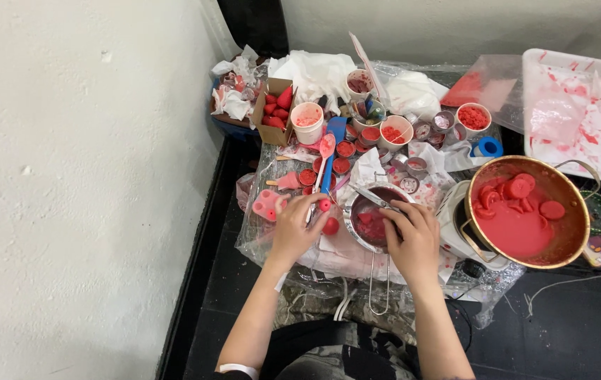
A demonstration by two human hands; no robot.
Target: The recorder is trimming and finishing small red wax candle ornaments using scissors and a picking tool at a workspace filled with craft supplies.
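Observation:
My left hand [296, 225] rests on the plastic-covered work surface, fingers closed around a small red wax piece [324, 205], with a red ball-shaped piece [331, 226] just beside it. My right hand [412, 236] sits on the near rim of a small metal saucepan [378, 211] holding red wax lumps, gripping a thin metal tool [371, 196] that reaches across the pan. The pan's wire handle [379, 285] points toward me.
A large copper pot [526, 211] of red wax sits at right on a white appliance. Small cups and tins of red wax, a blue spatula [333, 151], a pink mould [268, 204], a cardboard box [276, 110] of red pieces and a stained white tray [573, 112] crowd the back.

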